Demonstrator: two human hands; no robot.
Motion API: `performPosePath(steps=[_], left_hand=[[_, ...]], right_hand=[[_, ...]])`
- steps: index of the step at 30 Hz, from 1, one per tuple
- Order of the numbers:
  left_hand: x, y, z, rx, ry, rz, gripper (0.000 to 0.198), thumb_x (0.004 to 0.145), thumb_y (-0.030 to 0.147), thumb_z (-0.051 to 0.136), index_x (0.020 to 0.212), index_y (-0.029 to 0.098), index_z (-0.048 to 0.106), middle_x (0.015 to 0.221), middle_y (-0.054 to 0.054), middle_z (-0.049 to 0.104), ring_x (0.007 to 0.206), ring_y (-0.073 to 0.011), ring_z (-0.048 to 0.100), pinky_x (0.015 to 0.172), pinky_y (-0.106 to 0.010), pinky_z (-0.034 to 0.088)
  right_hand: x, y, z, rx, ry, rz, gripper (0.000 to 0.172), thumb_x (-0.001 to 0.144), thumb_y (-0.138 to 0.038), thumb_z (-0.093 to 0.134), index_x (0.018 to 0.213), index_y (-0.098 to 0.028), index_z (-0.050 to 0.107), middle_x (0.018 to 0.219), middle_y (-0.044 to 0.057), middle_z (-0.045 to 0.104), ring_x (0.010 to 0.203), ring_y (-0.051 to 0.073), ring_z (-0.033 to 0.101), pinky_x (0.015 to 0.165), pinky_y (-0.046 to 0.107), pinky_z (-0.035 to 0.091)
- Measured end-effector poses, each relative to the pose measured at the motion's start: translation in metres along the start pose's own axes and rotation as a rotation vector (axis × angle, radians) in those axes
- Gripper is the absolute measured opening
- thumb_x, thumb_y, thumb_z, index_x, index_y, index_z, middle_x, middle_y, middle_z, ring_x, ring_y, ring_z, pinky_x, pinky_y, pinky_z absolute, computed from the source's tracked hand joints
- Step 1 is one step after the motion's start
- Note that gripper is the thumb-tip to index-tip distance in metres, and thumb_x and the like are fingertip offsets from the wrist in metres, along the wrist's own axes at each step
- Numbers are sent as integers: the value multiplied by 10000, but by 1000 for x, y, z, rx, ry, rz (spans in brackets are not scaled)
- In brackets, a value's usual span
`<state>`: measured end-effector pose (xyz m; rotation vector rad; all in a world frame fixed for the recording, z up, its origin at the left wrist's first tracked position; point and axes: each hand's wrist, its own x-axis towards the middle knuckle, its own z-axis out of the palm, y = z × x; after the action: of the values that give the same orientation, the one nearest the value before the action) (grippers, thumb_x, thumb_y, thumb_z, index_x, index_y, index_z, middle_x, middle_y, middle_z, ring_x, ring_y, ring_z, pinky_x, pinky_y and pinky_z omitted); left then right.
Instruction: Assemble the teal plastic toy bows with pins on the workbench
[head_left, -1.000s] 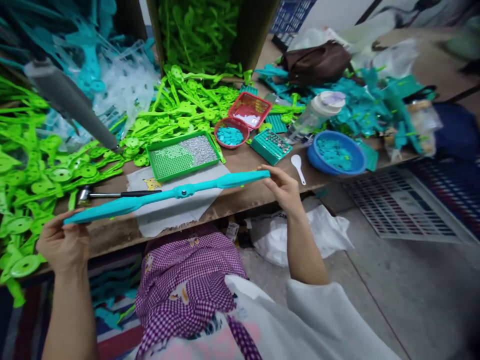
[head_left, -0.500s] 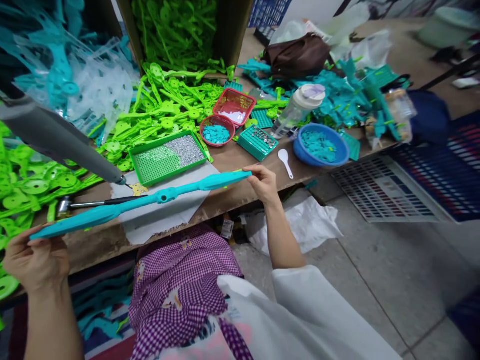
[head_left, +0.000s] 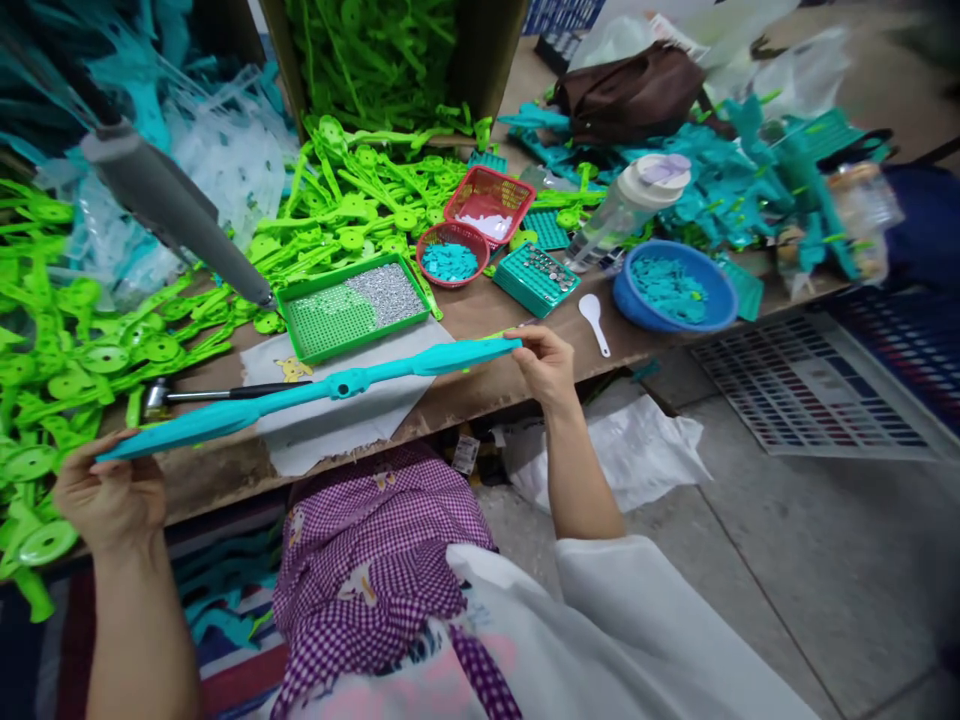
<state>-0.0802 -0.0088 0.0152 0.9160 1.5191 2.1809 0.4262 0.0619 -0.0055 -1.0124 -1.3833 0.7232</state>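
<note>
A long turquoise plastic part (head_left: 349, 384) with a small round hub near its middle spans the space between my hands, above the table's front edge. My left hand (head_left: 112, 490) pinches its left end, and my right hand (head_left: 546, 365) grips the right tip between thumb and fingers. Below and behind the part lies a white cloth (head_left: 322, 440) with a yellow printed figure. A small hammer (head_left: 159, 398) with a black handle lies just behind the part. The grey electric screwdriver (head_left: 180, 215) hangs tip down at the left, apart from both hands.
A green tray (head_left: 330, 310) of small metal pieces sits behind the cloth. Red baskets (head_left: 487, 200), a teal box (head_left: 536, 280), a white spoon (head_left: 595, 325), a bottle (head_left: 630, 205) and a blue bowl (head_left: 675, 285) stand rightward. Green plastic parts (head_left: 345, 200) heap up behind.
The whole view has shifted, so table items appear farther right. Both hands still hold the turquoise part at its ends. The screwdriver's tip no longer overlaps the yellow figure and hangs more steeply.
</note>
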Motion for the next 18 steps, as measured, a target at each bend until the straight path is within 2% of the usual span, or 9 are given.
performPosePath(steps=[3, 5, 7, 9, 11, 13, 15, 17, 18], left_hand=[[0, 1, 1, -8, -14, 21, 608, 306, 617, 923, 652, 192, 660, 607, 50, 669, 603, -91, 594, 667, -234, 513], [-2, 3, 1, -9, -18, 21, 615, 317, 623, 919, 649, 178, 652, 609, 42, 674, 597, -96, 602, 639, -235, 513], [-3, 6, 1, -16, -16, 2, 643, 307, 638, 911, 643, 163, 639, 609, 35, 676, 592, -99, 609, 621, -236, 513], [-5, 7, 0, -22, -17, -32, 657, 311, 639, 911, 653, 152, 632, 625, 26, 683, 601, -103, 619, 625, -241, 521], [-6, 5, -2, -17, -24, -64, 648, 340, 626, 915, 673, 147, 633, 649, 15, 692, 618, -108, 627, 633, -248, 529], [-6, 2, -6, -12, -27, -87, 644, 356, 615, 919, 690, 145, 635, 663, 7, 692, 624, -111, 625, 629, -251, 531], [-6, 2, -13, 2, -39, -101, 658, 365, 641, 907, 701, 143, 637, 673, -3, 684, 629, -117, 619, 632, -262, 535], [-7, 12, -23, 106, -94, -29, 647, 431, 668, 880, 732, 140, 659, 729, -24, 682, 681, -140, 633, 686, -298, 555], [-10, 21, -27, 221, -144, 65, 631, 479, 656, 872, 788, 139, 686, 802, -43, 690, 754, -165, 652, 746, -326, 565]], right_hand=[[1, -24, -1, -221, -17, -113, 304, 829, -491, 693, 1025, -259, 709, 977, 31, 749, 917, 197, 705, 814, 344, 557], [2, -45, 3, -447, -41, -240, 306, 849, -427, 693, 1108, -264, 678, 1090, 49, 738, 1048, 218, 680, 938, 398, 511], [3, -61, 10, -664, -121, -375, 267, 879, -374, 668, 1125, -272, 664, 1135, 48, 734, 1090, 216, 668, 1007, 423, 448], [6, -68, 19, -805, -245, -470, 187, 922, -335, 615, 1088, -264, 664, 1097, 35, 750, 1038, 195, 685, 989, 405, 427], [10, -66, 26, -868, -327, -534, 146, 946, -305, 577, 1052, -245, 660, 1040, 32, 763, 957, 176, 699, 885, 361, 441], [13, -60, 30, -890, -353, -594, 129, 944, -285, 580, 1035, -231, 653, 1000, 37, 766, 893, 168, 700, 775, 329, 430], [13, -55, 30, -890, -352, -646, 110, 935, -270, 594, 1021, -230, 650, 973, 37, 766, 858, 165, 699, 737, 321, 414], [9, -53, 27, -884, -332, -662, 103, 931, -259, 599, 1019, -234, 645, 956, 34, 764, 847, 164, 700, 747, 320, 416], [5, -53, 25, -884, -320, -666, 109, 929, -253, 600, 1028, -237, 643, 957, 33, 763, 850, 163, 702, 755, 319, 420]])
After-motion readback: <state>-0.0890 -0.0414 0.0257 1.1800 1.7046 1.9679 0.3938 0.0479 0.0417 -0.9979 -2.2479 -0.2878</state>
